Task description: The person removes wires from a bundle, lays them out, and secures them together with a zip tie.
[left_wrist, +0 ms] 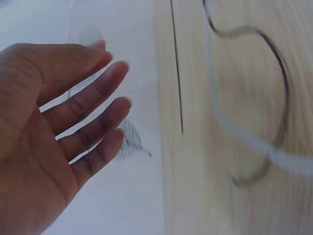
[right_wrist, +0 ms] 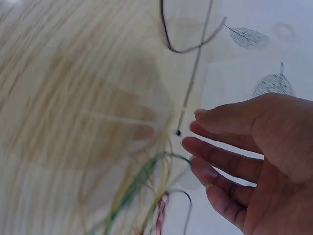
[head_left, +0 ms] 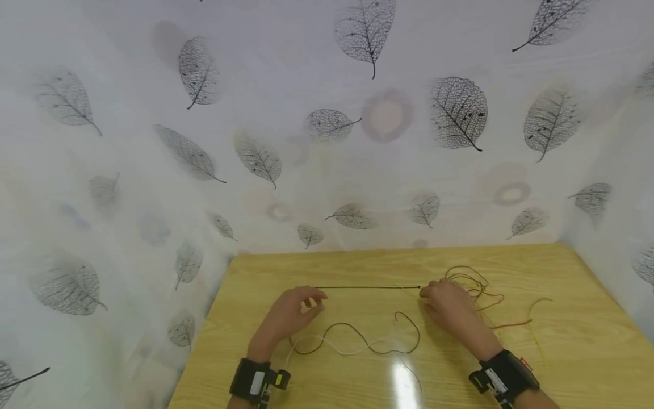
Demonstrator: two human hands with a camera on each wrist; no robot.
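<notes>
A thin, straight dark line (head_left: pixel 368 287), a taut-looking cord or slim rod, lies across the table with a small black knob or knot (right_wrist: pixel 178 132) at its right end. My left hand (head_left: pixel 292 311) is beside its left end; in the left wrist view that hand (left_wrist: pixel 63 112) has loosely bent fingers around nothing. Close to the knobbed end is my right hand (head_left: pixel 453 304). Its fingers are bent and hold nothing in the right wrist view, the fingertips (right_wrist: pixel 188 143) just apart from the knob. A loose tangle of coloured cords (right_wrist: pixel 142 181) lies beside the right hand.
A wavy dark cord (head_left: pixel 349 325) and a white cord (head_left: pixel 339 352) lie between the forearms on the wooden table (head_left: pixel 265 270). Reddish and yellow strands (head_left: pixel 513 325) trail to the right. A leaf-printed sheet (head_left: pixel 306 187) stands behind the table and at its sides.
</notes>
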